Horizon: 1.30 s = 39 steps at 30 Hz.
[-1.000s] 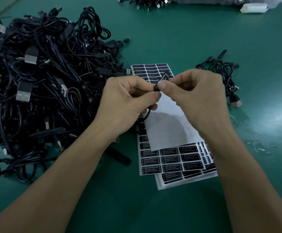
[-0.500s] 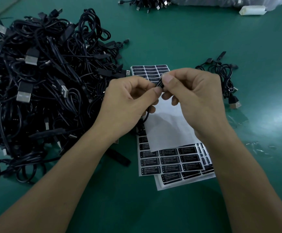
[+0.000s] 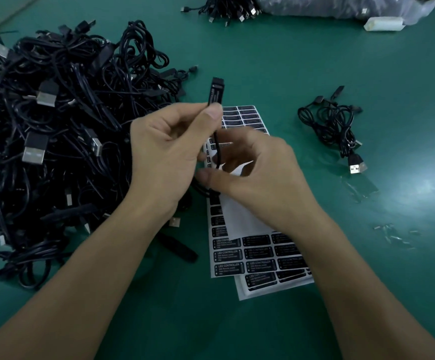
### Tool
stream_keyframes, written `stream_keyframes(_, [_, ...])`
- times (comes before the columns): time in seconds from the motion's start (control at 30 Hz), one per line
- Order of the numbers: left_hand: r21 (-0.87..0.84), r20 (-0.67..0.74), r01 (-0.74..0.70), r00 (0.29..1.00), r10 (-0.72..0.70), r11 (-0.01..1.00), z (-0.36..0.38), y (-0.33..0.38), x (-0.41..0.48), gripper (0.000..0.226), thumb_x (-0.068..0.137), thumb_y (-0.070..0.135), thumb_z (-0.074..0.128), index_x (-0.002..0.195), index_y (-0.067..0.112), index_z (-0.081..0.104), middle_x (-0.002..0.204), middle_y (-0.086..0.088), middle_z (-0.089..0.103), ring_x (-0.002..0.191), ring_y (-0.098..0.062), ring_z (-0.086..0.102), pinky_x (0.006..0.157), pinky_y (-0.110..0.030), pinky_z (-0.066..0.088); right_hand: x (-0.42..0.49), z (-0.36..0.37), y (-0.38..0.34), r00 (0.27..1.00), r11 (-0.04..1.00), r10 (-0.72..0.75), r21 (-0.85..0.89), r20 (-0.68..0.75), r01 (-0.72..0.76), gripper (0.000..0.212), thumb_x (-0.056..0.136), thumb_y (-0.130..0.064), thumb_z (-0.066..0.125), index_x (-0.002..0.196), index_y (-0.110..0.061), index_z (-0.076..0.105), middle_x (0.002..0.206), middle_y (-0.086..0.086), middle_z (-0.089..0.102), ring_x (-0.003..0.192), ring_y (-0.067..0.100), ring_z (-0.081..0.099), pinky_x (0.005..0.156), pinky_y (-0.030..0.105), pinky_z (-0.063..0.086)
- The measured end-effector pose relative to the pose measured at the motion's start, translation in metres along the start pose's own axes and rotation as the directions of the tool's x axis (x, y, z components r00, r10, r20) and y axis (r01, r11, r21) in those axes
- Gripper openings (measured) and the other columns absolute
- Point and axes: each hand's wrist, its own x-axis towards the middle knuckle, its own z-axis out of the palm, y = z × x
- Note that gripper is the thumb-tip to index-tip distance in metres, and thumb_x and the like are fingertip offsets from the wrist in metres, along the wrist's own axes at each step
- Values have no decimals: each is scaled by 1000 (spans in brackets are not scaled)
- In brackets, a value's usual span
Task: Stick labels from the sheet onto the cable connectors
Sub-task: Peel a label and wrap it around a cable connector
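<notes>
Your left grip (image 3: 169,152) pinches a slim black cable connector (image 3: 217,90) between thumb and forefinger, holding it upright above the far end of the white label sheet (image 3: 237,258); pale marks on the connector are too faint to read; its thin black cable (image 3: 217,152) hangs down past your right grip (image 3: 260,175); that grip is blurred, fingers curled, thumb close beside the cable, and you cannot tell whether it holds anything; the sheet's black labels read "LED CONTROLLER", the smaller lines unreadable; a second such sheet (image 3: 268,287) lies beneath it on the green table (image 3: 276,68); a big heap of black USB cables (image 3: 55,120) lies at the left; one coiled black cable (image 3: 333,126) lies apart at the right.
</notes>
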Motion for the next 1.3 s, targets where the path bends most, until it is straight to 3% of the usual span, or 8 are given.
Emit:
stream_keyframes(0.13, [-48,-53,-14,999,12,999,-1,4,1,15,95,14,68,81,17,73,67,11,68,60,2,56,59,-15,45,-2,16,-4,995,995,-97,26,-15,97,2,87,-21,76,85,-22,74,69,-8,70,63,3,62,62,16,48])
stream_keyframes(0.37, [-182,-133,80,986,-105,980,-6,5,6,30,106,34,47,84,17,56,72,3,68,60,-8,56,52,-23,46,-1,8,-12,993,925,-23,375,-113,63,14,90,-10,71,98,-22,71,74,12,70,57,8,56,52,21,47])
stream_keyframes(0.63, [10,-46,67,997,-66,998,-2,-4,3,27,106,19,46,84,16,62,69,9,66,62,-4,56,53,-19,47,19,-55,-3,882,813,271,583,-386,6,22,95,-5,62,85,-18,76,59,-4,63,53,8,50,50,20,37])
stream_keyframes(0.83, [276,139,-57,990,19,960,0,-14,-3,19,98,16,61,79,21,65,72,4,68,62,-8,56,60,-23,47,41,-104,13,703,850,430,517,-567,-103,25,94,-7,57,82,-18,76,74,1,63,62,13,51,58,25,45])
stream_keyframes(0.9, [394,237,-118,971,24,911,1,-17,-6,16,95,18,65,80,24,65,71,10,66,64,-3,58,61,-17,46,47,-110,21,672,826,488,542,-557,-151,23,96,-6,55,84,-14,73,66,-2,68,61,18,60,65,30,57])
stream_keyframes(1.0, [508,299,-156,954,-4,847,1,-21,-9,11,92,31,63,80,30,64,76,20,65,68,-3,60,61,-19,48,50,-112,37,638,807,544,548,-545,-221,18,96,-6,55,88,-10,71,49,-8,62,45,14,57,52,25,53])
stream_keyframes(1.13, [487,278,-150,961,10,860,0,-22,-8,11,91,27,65,80,30,65,76,22,65,65,-1,59,60,-11,42,55,-111,48,607,896,443,304,-660,-323,25,95,-9,52,96,-17,76,77,-4,67,55,6,53,54,21,43])
stream_keyframes(1.3, [534,301,-147,953,-25,833,1,-22,-9,12,86,37,59,79,29,64,75,21,65,66,-6,60,64,-31,53,48,-109,35,642,928,271,17,-717,-372,26,97,-37,47,87,-22,65,71,-10,56,56,2,50,53,17,39])
